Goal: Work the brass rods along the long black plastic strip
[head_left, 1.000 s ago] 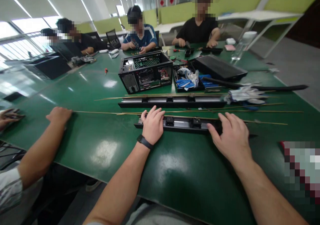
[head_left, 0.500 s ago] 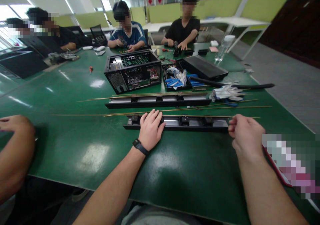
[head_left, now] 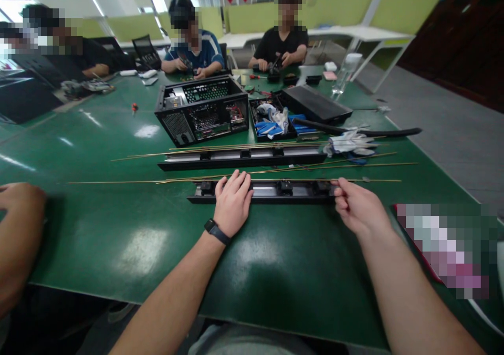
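Note:
In the head view, a long black rail (head_left: pixel 263 193) with a metallic inner channel and small black blocks lies across the green table in front of me. Flat over its left part rests my left hand (head_left: pixel 233 197), fingers stretched out and covering a piece of the channel. At the rail's right end my right hand (head_left: pixel 352 200) is closed, thumb and fingers pinched together; what is between them is hidden. Thin brass-coloured rods (head_left: pixel 118 181) run along the rail's far edge, passing by both hands. A second similar rail (head_left: pixel 240 160) lies parallel behind it.
Behind the rails stand an open computer case (head_left: pixel 202 111) and a black tray (head_left: pixel 258 134) with gloves. More gloves (head_left: pixel 350 144), a black tube (head_left: pixel 394 132) and a pink-edged blurred item (head_left: pixel 444 250) lie rightward. Another person's arm (head_left: pixel 19 239) is at left; co-workers sit opposite.
My right hand has moved left along the near rail, fingers still closed. My left hand stays on the rail. The whole view has shifted slightly.

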The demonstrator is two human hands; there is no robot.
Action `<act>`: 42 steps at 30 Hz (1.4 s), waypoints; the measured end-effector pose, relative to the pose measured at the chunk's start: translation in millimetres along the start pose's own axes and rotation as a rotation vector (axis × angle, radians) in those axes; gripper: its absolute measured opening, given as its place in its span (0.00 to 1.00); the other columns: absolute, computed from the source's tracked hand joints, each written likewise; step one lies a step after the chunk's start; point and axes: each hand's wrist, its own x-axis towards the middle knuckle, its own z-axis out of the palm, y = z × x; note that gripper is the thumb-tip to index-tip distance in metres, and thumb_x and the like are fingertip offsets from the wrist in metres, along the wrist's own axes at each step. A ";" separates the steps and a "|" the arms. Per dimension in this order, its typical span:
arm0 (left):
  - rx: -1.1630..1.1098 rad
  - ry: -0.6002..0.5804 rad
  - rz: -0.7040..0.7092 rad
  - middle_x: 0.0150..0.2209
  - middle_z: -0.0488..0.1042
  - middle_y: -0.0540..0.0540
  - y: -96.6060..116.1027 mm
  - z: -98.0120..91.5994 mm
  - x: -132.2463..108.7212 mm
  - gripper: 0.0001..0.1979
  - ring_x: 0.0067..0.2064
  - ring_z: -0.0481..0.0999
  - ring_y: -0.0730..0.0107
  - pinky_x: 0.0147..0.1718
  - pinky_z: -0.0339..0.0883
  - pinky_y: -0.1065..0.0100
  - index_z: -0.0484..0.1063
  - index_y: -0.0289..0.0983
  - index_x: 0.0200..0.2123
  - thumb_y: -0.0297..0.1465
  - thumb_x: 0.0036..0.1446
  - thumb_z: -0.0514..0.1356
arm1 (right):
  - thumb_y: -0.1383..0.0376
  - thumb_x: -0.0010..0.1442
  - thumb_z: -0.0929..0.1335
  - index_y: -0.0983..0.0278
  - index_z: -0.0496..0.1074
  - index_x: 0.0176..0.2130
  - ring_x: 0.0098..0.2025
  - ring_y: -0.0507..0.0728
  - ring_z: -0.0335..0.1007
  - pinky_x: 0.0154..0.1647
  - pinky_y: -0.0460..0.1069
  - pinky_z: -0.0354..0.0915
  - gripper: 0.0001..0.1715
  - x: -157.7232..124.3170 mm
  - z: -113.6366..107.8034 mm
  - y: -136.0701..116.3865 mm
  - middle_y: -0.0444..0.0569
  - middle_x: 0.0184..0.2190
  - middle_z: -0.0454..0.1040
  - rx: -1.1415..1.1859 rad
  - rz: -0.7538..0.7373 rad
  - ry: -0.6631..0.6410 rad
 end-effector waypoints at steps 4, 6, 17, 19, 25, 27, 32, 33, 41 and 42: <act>0.004 0.003 -0.007 0.77 0.85 0.31 0.9 -1.0 0.3 0.22 0.84 0.79 0.40 0.84 0.66 0.36 0.84 0.38 0.75 0.33 0.87 0.59 | 0.65 0.82 0.77 0.62 0.79 0.42 0.16 0.45 0.59 0.12 0.39 0.51 0.12 1.3 -0.2 -9.5 0.37 0.24 0.71 0.055 0.052 0.120; 0.004 -0.004 -0.016 0.77 0.85 0.31 1.3 -1.4 0.4 0.23 0.84 0.79 0.41 0.85 0.66 0.36 0.84 0.40 0.75 0.33 0.87 0.59 | 0.65 0.82 0.77 0.62 0.78 0.42 0.15 0.45 0.58 0.12 0.39 0.49 0.13 4.0 -2.5 -12.2 0.36 0.24 0.70 0.057 0.044 0.158; -0.023 -0.044 -0.061 0.79 0.83 0.32 4.0 -3.0 0.2 0.25 0.86 0.76 0.40 0.89 0.59 0.29 0.82 0.44 0.78 0.32 0.85 0.60 | 0.56 0.78 0.83 0.60 0.77 0.42 0.16 0.46 0.59 0.11 0.39 0.51 0.19 -5.2 6.5 -7.1 0.38 0.25 0.72 -0.014 0.033 0.030; -0.017 -0.049 -0.071 0.80 0.82 0.31 4.4 -2.9 0.3 0.25 0.87 0.75 0.38 0.89 0.58 0.27 0.83 0.43 0.78 0.32 0.85 0.60 | 0.58 0.79 0.82 0.60 0.77 0.42 0.16 0.46 0.58 0.11 0.38 0.51 0.17 -7.9 8.9 -8.0 0.38 0.24 0.72 -0.010 0.042 0.023; -0.013 -0.042 -0.086 0.81 0.80 0.29 3.7 -0.3 0.0 0.25 0.87 0.74 0.35 0.89 0.55 0.22 0.83 0.42 0.77 0.31 0.84 0.61 | 0.63 0.81 0.80 0.61 0.77 0.42 0.16 0.46 0.56 0.11 0.38 0.50 0.14 -9.6 10.7 -10.1 0.37 0.24 0.70 0.026 0.060 0.049; -0.018 -0.037 -0.082 0.81 0.80 0.29 3.4 0.5 -0.1 0.25 0.87 0.74 0.35 0.89 0.54 0.21 0.83 0.42 0.77 0.31 0.84 0.61 | 0.63 0.80 0.81 0.61 0.78 0.42 0.16 0.45 0.57 0.12 0.38 0.50 0.14 -8.1 9.4 -9.3 0.37 0.24 0.69 0.024 0.053 0.046; -0.016 -0.035 -0.096 0.82 0.79 0.29 4.5 1.0 0.0 0.25 0.88 0.72 0.32 0.89 0.52 0.17 0.83 0.43 0.77 0.31 0.84 0.62 | 0.63 0.80 0.81 0.62 0.79 0.42 0.16 0.45 0.57 0.12 0.38 0.51 0.13 -3.0 5.1 -8.3 0.37 0.25 0.70 0.031 0.060 0.046; -0.011 -0.033 -0.100 0.82 0.78 0.29 5.0 0.9 0.1 0.25 0.88 0.71 0.32 0.89 0.52 0.17 0.83 0.43 0.77 0.32 0.84 0.62 | 0.64 0.81 0.80 0.62 0.79 0.42 0.16 0.45 0.56 0.12 0.39 0.50 0.12 -2.1 4.4 -8.7 0.36 0.25 0.70 0.037 0.064 0.058; -0.028 -0.036 -0.110 0.82 0.79 0.30 6.1 0.9 0.5 0.25 0.89 0.71 0.33 0.89 0.50 0.16 0.83 0.44 0.78 0.32 0.84 0.62 | 0.65 0.84 0.76 0.62 0.78 0.42 0.15 0.45 0.56 0.12 0.39 0.49 0.13 1.2 2.1 -12.0 0.35 0.24 0.69 0.051 0.087 0.100; -0.034 -0.039 -0.112 0.83 0.78 0.29 6.1 0.8 0.6 0.25 0.89 0.71 0.32 0.89 0.50 0.16 0.83 0.44 0.78 0.32 0.84 0.62 | 0.65 0.84 0.76 0.62 0.78 0.42 0.15 0.45 0.56 0.12 0.39 0.49 0.13 1.0 2.3 -12.1 0.35 0.24 0.69 0.051 0.088 0.102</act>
